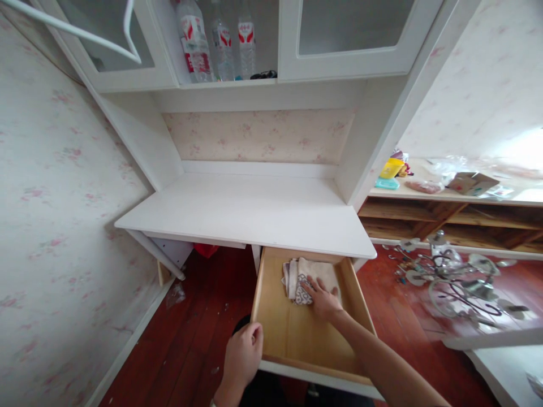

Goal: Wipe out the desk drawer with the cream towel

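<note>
A drawer (292, 339) with a pale wooden inside is pulled out from under the white desk (246, 209). Folded cloths (324, 271), beige with a dark-patterned corner, lie towards its back. My right hand (324, 299) rests on the cloths, fingers spread and pressing on the patterned part. The palm's underside is hidden. Beside the drawer's front left corner is my left hand (244, 350), closed in a loose fist. Nothing shows in its fingers, and it is close to or touching the drawer's edge.
Plastic bottles (224, 42) stand in the hutch above the desk. A white hanger-like rod (102, 39) crosses the upper left. A chandelier (458, 277) lies on the red wooden floor at right. A low shelf (424, 209) behind it bears a box (470, 183) and plastic bags.
</note>
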`<state>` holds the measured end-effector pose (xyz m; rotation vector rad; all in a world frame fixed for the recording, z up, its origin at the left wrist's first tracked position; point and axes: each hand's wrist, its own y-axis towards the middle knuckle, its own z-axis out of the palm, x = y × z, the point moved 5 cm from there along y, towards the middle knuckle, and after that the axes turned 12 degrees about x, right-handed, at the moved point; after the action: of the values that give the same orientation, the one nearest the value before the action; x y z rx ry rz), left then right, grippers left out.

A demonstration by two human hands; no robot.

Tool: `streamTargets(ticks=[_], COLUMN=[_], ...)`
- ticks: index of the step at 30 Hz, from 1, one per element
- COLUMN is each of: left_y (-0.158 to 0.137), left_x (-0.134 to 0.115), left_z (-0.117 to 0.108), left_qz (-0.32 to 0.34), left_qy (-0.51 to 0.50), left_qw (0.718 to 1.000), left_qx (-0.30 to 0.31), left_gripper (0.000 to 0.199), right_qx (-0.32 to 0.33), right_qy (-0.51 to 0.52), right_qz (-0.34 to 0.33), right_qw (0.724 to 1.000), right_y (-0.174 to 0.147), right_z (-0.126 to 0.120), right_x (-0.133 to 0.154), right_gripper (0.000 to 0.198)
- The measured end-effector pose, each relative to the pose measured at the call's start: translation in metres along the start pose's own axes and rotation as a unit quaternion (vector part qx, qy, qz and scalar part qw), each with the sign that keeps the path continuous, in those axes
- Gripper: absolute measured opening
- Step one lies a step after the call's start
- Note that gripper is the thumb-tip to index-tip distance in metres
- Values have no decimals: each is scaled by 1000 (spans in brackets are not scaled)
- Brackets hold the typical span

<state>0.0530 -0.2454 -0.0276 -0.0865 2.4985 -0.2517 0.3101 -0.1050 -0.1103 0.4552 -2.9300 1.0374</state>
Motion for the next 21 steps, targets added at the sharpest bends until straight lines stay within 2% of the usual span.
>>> streamTargets(ticks=[2,5,10,14,18,20,21], left_y=[0,1,0,1,5,7,8], left_x=[0,0,0,3,8,11,13], left_z=[0,1,2,3,9,15,18], left_qz=[2,-2,-1,-6,-1,8,9], left_qy=[-4,-14,-14,-6,11,24,32], left_qw=[1000,1000,1000,1000,1000,999,999], left_qx=[3,7,-1,-11,-18,-24,-31], left_gripper=[28,28,29,29,31,30,29], right_qx=[5,13,7,21,41,51,47], right_qy=[17,30,52,71,99,97,95], right_qz=[27,21,0,-35,-131,-155,-146], right_qw=[999,999,999,997,986,982,984], right_y=[-8,-13,-19,-41,-75,-84,-84], right_z=[4,6,10,28,41,42,42], right_x=[-26,-41,-31,-21,-9,-6,-7], right_gripper=[91,91,78,81,56,54,59])
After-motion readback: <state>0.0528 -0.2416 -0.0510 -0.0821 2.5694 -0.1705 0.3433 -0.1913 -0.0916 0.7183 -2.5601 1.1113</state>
